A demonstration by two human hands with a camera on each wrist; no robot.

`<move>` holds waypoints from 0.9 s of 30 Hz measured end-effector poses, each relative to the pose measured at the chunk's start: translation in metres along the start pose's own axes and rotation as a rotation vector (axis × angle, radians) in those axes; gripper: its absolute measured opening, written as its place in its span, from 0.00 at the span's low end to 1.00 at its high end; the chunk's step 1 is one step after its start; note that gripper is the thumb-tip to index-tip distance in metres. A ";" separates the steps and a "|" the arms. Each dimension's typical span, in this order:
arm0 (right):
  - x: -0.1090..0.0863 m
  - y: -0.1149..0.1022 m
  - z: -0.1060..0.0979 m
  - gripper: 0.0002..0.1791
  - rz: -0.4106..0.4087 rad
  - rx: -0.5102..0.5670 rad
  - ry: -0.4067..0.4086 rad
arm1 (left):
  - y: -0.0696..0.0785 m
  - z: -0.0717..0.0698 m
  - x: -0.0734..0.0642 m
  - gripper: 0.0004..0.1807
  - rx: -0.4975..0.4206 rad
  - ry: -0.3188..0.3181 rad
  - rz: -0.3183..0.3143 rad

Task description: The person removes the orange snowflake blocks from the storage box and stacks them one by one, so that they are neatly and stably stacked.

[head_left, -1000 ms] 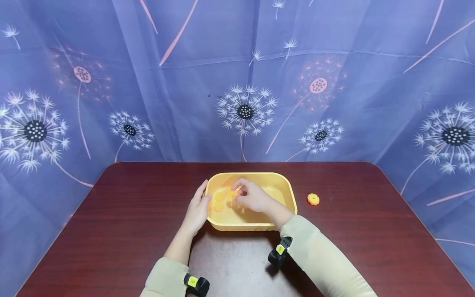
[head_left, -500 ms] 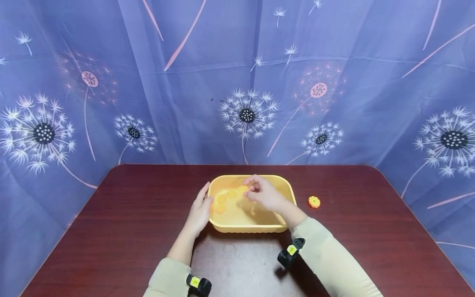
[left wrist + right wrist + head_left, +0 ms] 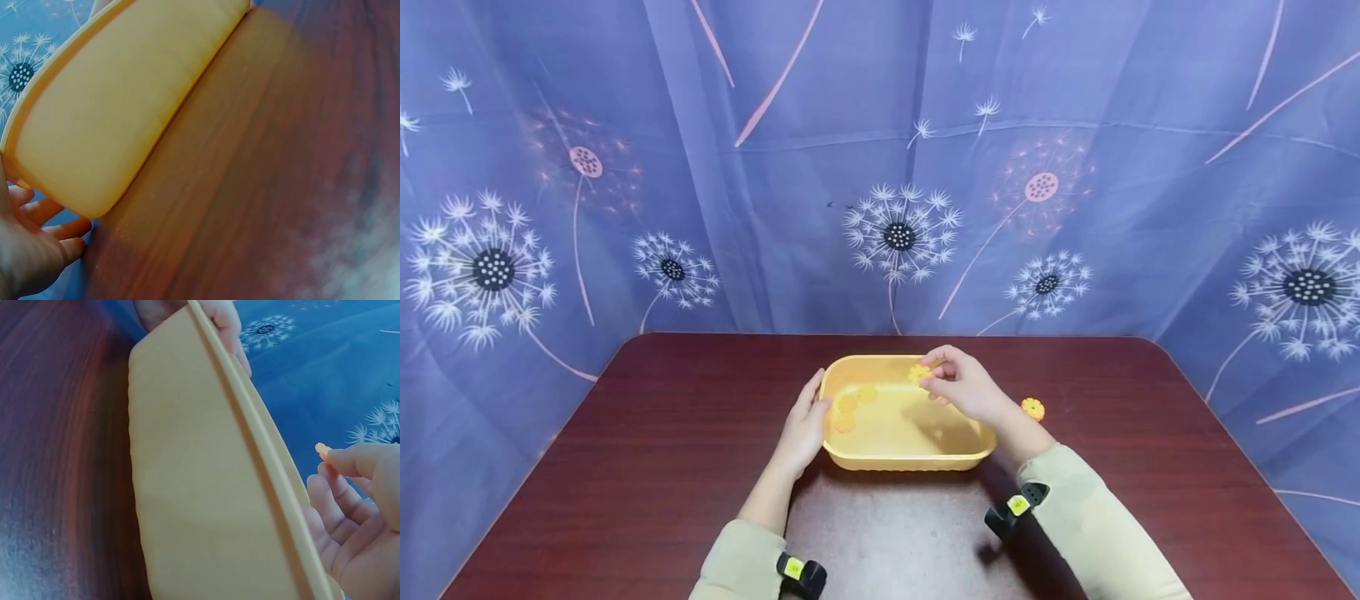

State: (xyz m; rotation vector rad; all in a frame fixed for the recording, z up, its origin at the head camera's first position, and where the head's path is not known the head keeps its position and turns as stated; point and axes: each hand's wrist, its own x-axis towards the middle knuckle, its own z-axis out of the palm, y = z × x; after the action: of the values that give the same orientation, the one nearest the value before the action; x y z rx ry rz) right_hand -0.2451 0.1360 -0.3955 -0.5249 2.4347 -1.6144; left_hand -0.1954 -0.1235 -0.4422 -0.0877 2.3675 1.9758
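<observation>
A yellow plastic tub [image 3: 910,461] stands on the table. My left hand [image 3: 801,429] grips its left end, thumb over the rim and fingers along the outside wall. In the left wrist view those fingers [image 3: 69,229] reach under the tub's corner. Between thumb and index finger, my right hand [image 3: 962,385] pinches a small orange-yellow flower-shaped piece [image 3: 919,373] above the tub's back right part. The right wrist view shows this piece [image 3: 323,450] edge-on at the fingertips. Several similar pieces [image 3: 846,405] lie inside the tub at its left end.
On the dark red-brown table [image 3: 685,450], another orange and yellow flower-shaped piece [image 3: 1032,408] lies right of the tub, close behind the right wrist. A blue curtain [image 3: 775,208] with dandelion prints hangs behind the table's back edge.
My right hand has moved right from the tub's left half, and the flower-shaped piece has come along in its fingertips. The left hand keeps its hold on the tub's end.
</observation>
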 end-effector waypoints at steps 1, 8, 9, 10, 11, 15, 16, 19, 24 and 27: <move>0.000 0.000 -0.002 0.17 0.006 0.003 -0.001 | 0.004 0.000 -0.003 0.29 -0.001 -0.001 0.000; -0.005 0.001 -0.012 0.16 0.022 0.045 0.036 | 0.023 0.002 -0.015 0.29 0.007 -0.005 0.005; -0.006 0.001 -0.014 0.16 0.015 0.048 0.042 | 0.023 0.002 -0.015 0.29 0.009 -0.004 0.007; -0.007 0.000 -0.015 0.17 0.009 0.056 0.046 | 0.023 0.001 -0.014 0.29 0.011 -0.003 0.007; -0.008 0.000 -0.017 0.17 0.004 0.062 0.048 | 0.021 0.001 -0.013 0.29 0.011 -0.004 0.008; -0.011 0.003 -0.023 0.18 0.000 0.097 0.071 | 0.007 0.000 -0.003 0.29 0.003 -0.006 0.004; -0.012 0.004 -0.025 0.19 0.000 0.105 0.079 | 0.003 0.000 0.000 0.29 -0.001 -0.007 0.004; -0.015 0.008 -0.030 0.19 0.000 0.127 0.103 | -0.009 0.001 0.007 0.29 -0.007 -0.006 0.010; -0.021 0.012 -0.038 0.19 0.007 0.144 0.142 | -0.014 0.002 0.009 0.29 0.001 0.006 0.022; -0.024 0.015 -0.043 0.19 0.016 0.157 0.162 | -0.013 0.002 0.008 0.29 0.003 0.014 0.024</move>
State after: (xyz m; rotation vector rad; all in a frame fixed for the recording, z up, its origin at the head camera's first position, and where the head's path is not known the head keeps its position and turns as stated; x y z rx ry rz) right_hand -0.2398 0.1867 -0.3931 -0.3623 2.3857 -1.8896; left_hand -0.2026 -0.1243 -0.4556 -0.0731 2.3908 1.9887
